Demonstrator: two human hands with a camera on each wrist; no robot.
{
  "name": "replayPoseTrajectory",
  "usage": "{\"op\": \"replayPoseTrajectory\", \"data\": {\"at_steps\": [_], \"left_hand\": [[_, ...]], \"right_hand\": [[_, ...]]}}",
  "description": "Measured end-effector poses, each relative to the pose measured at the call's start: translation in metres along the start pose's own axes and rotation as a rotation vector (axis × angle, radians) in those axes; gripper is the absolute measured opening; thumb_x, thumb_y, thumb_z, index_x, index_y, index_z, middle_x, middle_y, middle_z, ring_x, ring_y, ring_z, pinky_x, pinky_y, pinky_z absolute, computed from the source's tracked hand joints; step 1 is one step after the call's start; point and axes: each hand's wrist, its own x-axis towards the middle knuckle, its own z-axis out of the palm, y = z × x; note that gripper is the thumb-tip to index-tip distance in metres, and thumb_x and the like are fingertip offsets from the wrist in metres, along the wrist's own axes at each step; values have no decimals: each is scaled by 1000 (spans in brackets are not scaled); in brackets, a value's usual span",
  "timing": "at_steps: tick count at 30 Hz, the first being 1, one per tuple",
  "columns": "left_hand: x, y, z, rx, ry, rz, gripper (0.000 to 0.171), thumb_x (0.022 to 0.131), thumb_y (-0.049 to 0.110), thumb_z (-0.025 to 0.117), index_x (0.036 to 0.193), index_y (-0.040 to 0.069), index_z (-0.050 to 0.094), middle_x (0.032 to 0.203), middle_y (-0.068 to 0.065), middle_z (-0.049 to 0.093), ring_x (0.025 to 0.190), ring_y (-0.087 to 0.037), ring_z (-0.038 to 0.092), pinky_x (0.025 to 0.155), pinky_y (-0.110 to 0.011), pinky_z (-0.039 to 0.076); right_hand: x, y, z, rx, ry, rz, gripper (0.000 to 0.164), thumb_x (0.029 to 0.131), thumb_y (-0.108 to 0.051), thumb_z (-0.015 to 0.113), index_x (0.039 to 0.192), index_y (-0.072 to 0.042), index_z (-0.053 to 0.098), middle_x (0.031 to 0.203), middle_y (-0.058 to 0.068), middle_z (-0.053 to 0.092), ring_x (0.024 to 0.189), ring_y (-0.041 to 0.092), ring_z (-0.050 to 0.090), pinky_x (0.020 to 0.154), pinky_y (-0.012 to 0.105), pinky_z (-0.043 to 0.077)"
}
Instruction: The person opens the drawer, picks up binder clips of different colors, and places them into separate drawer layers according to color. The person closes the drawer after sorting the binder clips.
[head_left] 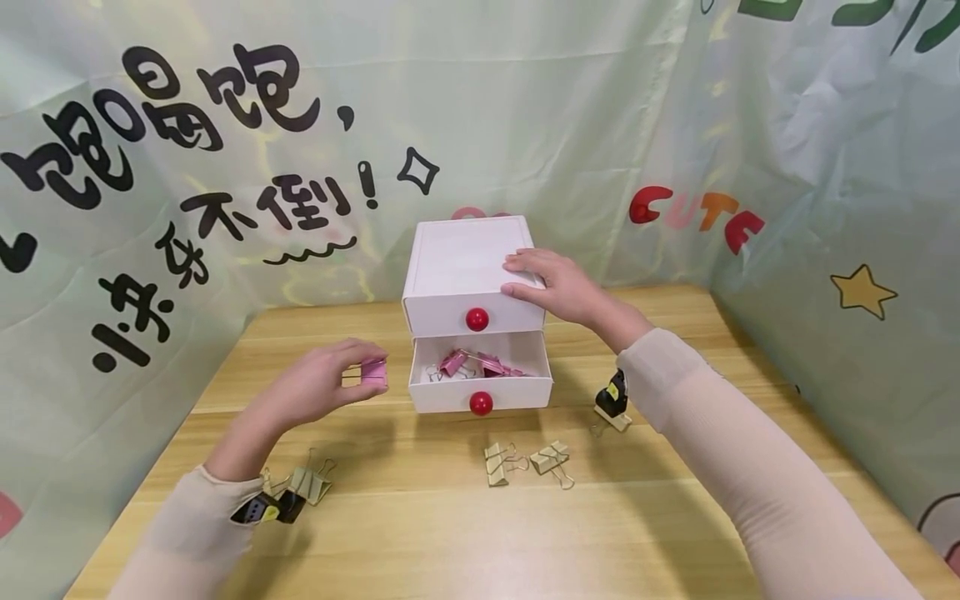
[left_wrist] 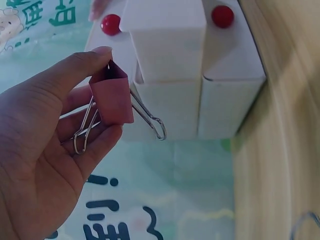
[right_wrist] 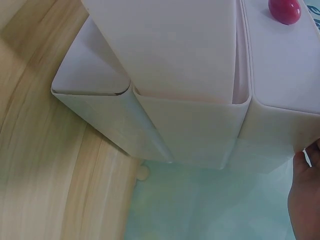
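Note:
My left hand (head_left: 318,385) pinches a pink binder clip (head_left: 375,375) between thumb and fingers, left of a white drawer box (head_left: 468,254). In the left wrist view, the clip (left_wrist: 114,100) has its wire handles spread to both sides. My right hand (head_left: 558,287) rests on the box's top at its right edge. The middle drawer (head_left: 442,397) with a red knob (head_left: 481,403) is pulled out. Inside it lie pink binder clips (head_left: 491,365) and some whitish ones, partly hidden by the front wall. The top drawer (head_left: 442,317) and bottom drawer (right_wrist: 92,65) are closed.
Gold binder clips lie on the wooden table (head_left: 420,533): two in front of the box, one (head_left: 496,464) and another (head_left: 550,456), more (head_left: 311,483) by the left wrist, one (head_left: 615,417) by the right wrist. A printed cloth (head_left: 525,108) hangs behind and at the sides.

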Motion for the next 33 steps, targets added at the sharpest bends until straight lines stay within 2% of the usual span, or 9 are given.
{"op": "replayPoseTrajectory", "data": {"at_steps": [4, 13, 18, 23, 26, 33], "left_hand": [[10, 9, -1, -3, 6, 8, 41, 87, 38, 74, 120, 14, 67, 108, 2, 65, 95, -16, 62, 86, -42, 53], [37, 28, 1, -31, -34, 18, 43, 89, 38, 72, 125, 14, 66, 117, -3, 66, 106, -22, 62, 93, -45, 50], [52, 35, 7, -48, -48, 41, 41, 90, 37, 71, 123, 12, 67, 114, -2, 67, 104, -19, 62, 93, -41, 51], [67, 42, 15, -50, -52, 56, 42, 91, 37, 70, 123, 10, 67, 118, -4, 66, 108, -21, 62, 95, -41, 50], [77, 49, 19, -48, -60, 73, 44, 90, 37, 70, 125, 10, 66, 120, -4, 66, 111, -21, 61, 96, -41, 49], [97, 69, 30, -50, -90, 142, 41, 89, 39, 72, 119, 11, 69, 114, -2, 68, 103, -15, 61, 94, -34, 50]], "right_hand": [[0, -1, 0, 6, 5, -1, 59, 92, -54, 59, 138, -16, 58, 149, 1, 46, 143, 22, 28, 116, 50, 21], [0, -1, 0, 10, 0, -2, 62, 92, -56, 59, 138, -15, 57, 149, 3, 45, 144, 24, 27, 115, 52, 21], [-1, -1, 0, 13, 3, 0, 63, 92, -57, 59, 139, -14, 57, 150, 3, 44, 144, 24, 27, 116, 52, 20], [-1, -1, 0, 6, 7, 2, 61, 92, -55, 59, 139, -15, 57, 150, 2, 44, 144, 23, 27, 116, 51, 21], [-1, -1, 0, 8, 11, -3, 59, 93, -53, 60, 138, -15, 57, 149, 2, 45, 144, 22, 28, 116, 50, 21], [0, 0, 1, 10, 17, -12, 59, 93, -53, 59, 138, -15, 57, 149, 1, 45, 143, 21, 28, 115, 50, 22]]}}
